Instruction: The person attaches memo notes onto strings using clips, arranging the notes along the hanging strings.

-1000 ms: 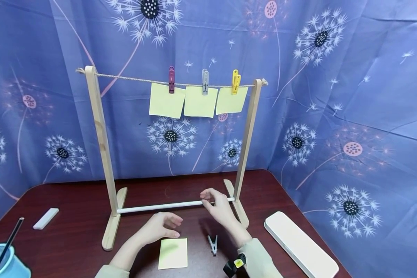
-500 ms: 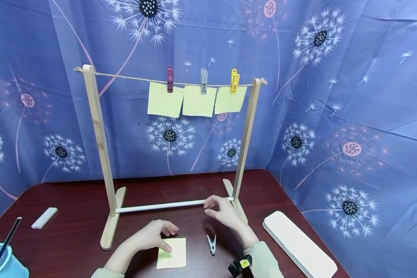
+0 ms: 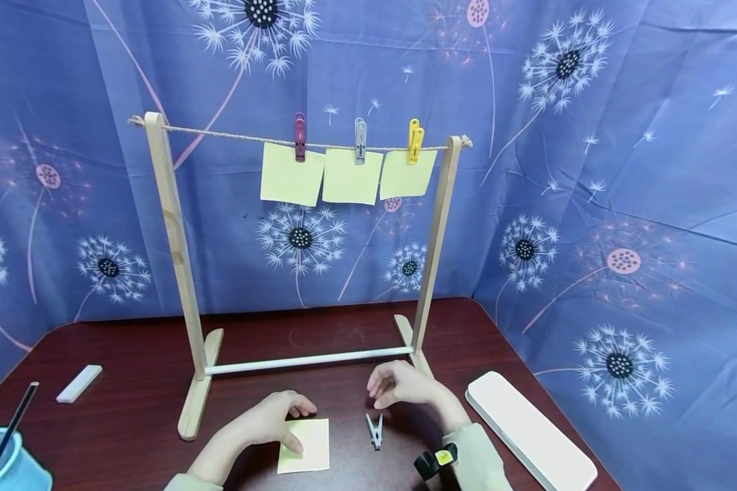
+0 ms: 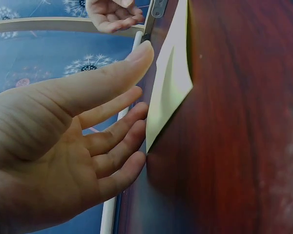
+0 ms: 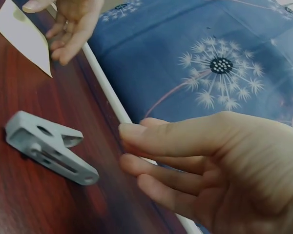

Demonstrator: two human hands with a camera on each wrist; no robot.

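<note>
A pale yellow sticky note lies on the dark red table. My left hand reaches over its left edge, thumb overlapping the paper in the head view; the left wrist view has the fingers loosely spread beside the note, which bows up slightly. To the right lies a grey clothespin. Just beyond it hovers my right hand, fingers relaxed and holding nothing. In the right wrist view the clothespin sits on the table, apart from the thumb and fingertips.
Behind the hands stands a wooden rack with a white crossbar. Three notes hang from its rope by a maroon clip, a grey one and a yellow one. A white case, a white block and a blue mesh cup flank it.
My left hand has come nearer and down onto the note's left side. My right hand has drawn back from the crossbar toward the clothespin and slightly right.
</note>
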